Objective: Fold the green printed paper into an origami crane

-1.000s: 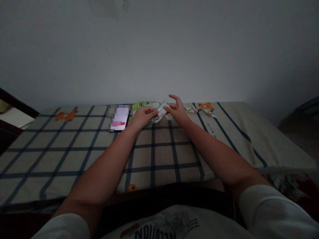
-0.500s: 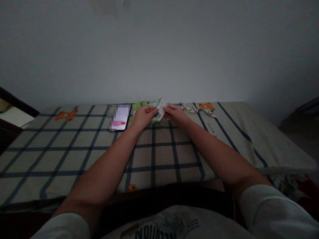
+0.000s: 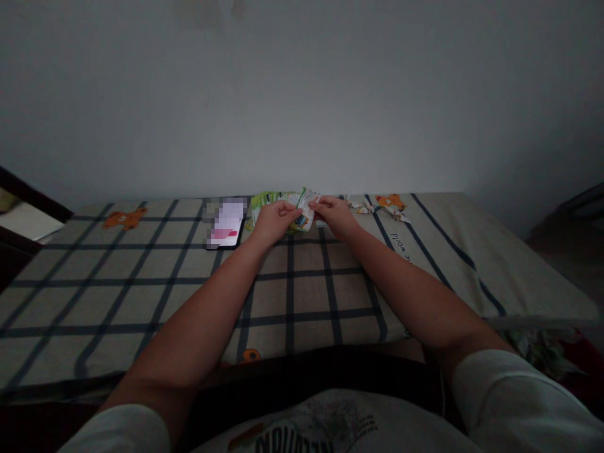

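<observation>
Both my hands meet at the far side of a checked bed sheet (image 3: 141, 283). My left hand (image 3: 274, 221) and my right hand (image 3: 334, 214) are each closed on the same small printed paper piece (image 3: 306, 204), white with green and colour print, held just above the sheet. Under and behind it lies a pile of green printed papers (image 3: 264, 201). Small folded paper figures (image 3: 372, 206) lie just right of my right hand.
A phone with a lit screen (image 3: 226, 223) lies left of my left hand. The sheet runs up to a plain wall (image 3: 302, 94). Dark furniture (image 3: 19, 214) stands at the far left. Crumpled material (image 3: 542, 352) sits near my right elbow.
My right hand's fingers, spread open a second ago, have closed on the paper piece. The piece has been raised and turned a little between both hands.
</observation>
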Motion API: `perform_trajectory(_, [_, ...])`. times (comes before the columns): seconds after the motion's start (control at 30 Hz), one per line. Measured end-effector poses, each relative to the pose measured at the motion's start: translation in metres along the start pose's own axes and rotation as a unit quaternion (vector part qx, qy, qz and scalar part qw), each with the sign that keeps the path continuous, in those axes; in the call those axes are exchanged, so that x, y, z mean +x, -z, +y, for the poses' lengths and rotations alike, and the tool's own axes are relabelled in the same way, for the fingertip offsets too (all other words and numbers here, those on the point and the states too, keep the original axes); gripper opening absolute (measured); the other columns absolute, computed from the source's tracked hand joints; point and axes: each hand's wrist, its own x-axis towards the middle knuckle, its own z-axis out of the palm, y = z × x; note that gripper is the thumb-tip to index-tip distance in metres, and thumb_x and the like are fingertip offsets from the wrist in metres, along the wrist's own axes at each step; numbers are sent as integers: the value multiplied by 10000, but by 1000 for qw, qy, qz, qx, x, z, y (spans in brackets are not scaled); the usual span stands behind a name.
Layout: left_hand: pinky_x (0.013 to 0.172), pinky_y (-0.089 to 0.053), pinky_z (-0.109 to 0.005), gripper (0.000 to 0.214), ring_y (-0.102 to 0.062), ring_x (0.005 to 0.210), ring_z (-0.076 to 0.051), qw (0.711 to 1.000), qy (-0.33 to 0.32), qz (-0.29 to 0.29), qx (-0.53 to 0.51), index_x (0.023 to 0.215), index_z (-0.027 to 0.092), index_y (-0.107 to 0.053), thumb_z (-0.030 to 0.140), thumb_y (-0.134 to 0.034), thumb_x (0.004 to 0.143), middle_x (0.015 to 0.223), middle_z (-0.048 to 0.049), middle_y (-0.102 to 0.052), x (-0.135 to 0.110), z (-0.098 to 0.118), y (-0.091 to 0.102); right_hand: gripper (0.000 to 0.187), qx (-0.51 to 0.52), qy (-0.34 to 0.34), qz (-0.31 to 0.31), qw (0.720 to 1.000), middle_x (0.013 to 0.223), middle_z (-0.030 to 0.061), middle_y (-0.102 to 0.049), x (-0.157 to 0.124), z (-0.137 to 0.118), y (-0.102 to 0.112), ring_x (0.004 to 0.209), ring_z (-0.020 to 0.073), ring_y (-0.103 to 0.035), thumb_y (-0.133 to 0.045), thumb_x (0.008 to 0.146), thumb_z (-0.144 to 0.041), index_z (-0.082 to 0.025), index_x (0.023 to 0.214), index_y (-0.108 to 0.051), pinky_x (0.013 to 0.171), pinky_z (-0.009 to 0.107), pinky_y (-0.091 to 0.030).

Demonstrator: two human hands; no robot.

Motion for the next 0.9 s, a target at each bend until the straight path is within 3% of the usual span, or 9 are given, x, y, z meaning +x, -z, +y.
perform_trajectory(0.23, [650,-489,-294,306,-634,645,-161,998,-7,46,-31,738,185,-626,448,-776,698,699,-18,-687,1,-2,0,413,3,-66,-51,996,686,33,-700,-1,-3,3,610,118,-623,-828,621,-543,-164,715,-694,628,266,-530])
perform_trajectory(0.5, [642,-507,-272,346,-648,655,-148,997,11,33,-72,776,175,-646,447,-819,650,721,-15,-704,4,-9,-1,391,-30,-49,-35,998,667,27,-701,1,-2,6,617,118,-623,-833,617,-520,-163,693,-694,645,267,-535])
perform_trajectory(0.73, [653,-514,-263,381,-663,651,-139,988,38,-13,-147,810,153,-650,399,-852,603,754,-32,-733,8,-13,0,441,20,-46,-52,997,750,27,-705,-3,-7,2,685,129,-641,-814,628,-569,-167,762,-692,677,275,-553])
perform_trajectory(0.9, [629,-474,-250,351,-634,628,-128,990,37,-45,-125,761,165,-628,398,-840,605,734,-21,-717,4,-8,0,485,25,-32,-16,999,750,16,-693,-1,-7,2,681,121,-626,-843,537,-594,-172,710,-681,742,285,-557])
